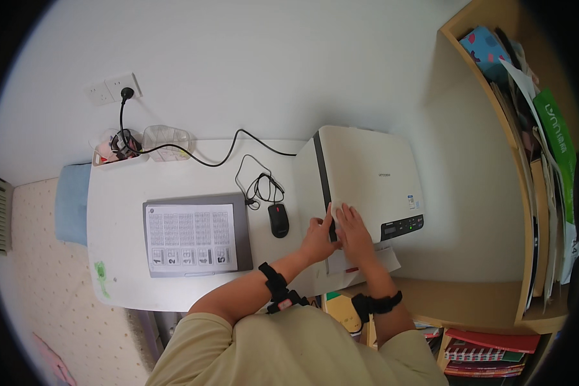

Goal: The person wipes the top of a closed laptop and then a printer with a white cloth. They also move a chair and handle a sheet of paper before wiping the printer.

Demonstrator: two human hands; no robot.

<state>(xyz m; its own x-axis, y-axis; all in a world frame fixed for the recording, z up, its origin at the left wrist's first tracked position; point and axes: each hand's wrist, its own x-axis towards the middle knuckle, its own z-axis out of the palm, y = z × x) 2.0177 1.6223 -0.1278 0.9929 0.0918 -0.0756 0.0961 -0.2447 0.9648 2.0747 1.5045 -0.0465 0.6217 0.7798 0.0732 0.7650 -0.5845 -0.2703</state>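
Observation:
A white laser printer [371, 169] stands at the right end of a white desk [125, 186]. At its near left corner, my left hand [320, 239] touches the dark strip [322, 169] along the lid's edge. Its lower fingers are hidden, so I cannot tell whether they grip the printer. My right hand [356, 234] lies beside it on the lid's corner, fingers stretched out. A lit control panel [402, 227] is to the right of that hand. White paper [387, 258] juts out below the printer's front.
Printed sheets [191, 237] lie on a closed grey laptop [243, 231]. Beside them is a black wired mouse [279, 220]. A black power cable [224, 159] runs from the wall socket [123, 87] to the printer. A wooden shelf [521, 193] with files stands at right.

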